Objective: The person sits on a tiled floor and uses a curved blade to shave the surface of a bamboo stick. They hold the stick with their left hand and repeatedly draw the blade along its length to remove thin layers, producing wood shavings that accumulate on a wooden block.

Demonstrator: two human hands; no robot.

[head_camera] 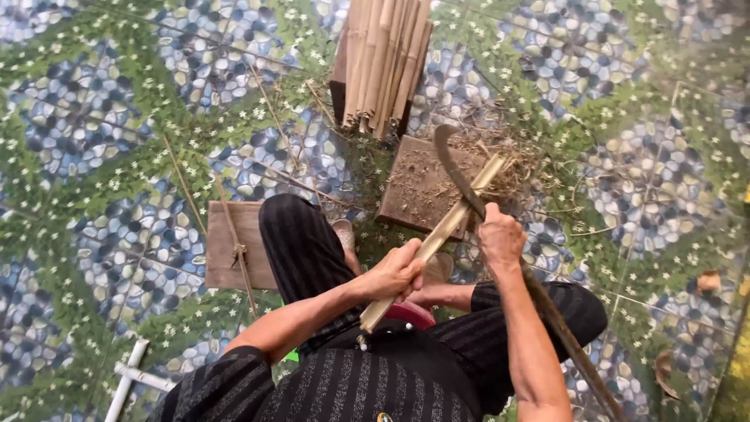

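My left hand (396, 271) grips a pale bamboo stick (453, 221) near its lower part; the stick slants up to the right, and its far end rests on a wooden block (418, 187). A curved dark knife (456, 170) is held by its handle in my right hand (500, 237). Its blade lies across the stick's upper part. A long dark shaft (570, 344) runs from that hand down to the lower right. I sit low, with both legs in dark striped trousers (301, 242).
A bundle of cut bamboo sticks (383, 59) lies on a dark block ahead. A flat wooden board (230, 246) lies at the left with thin strips (234, 234) across it. Shavings (519, 168) litter the pebble-patterned floor (117, 117). White tubing (129, 379) sits at the lower left.
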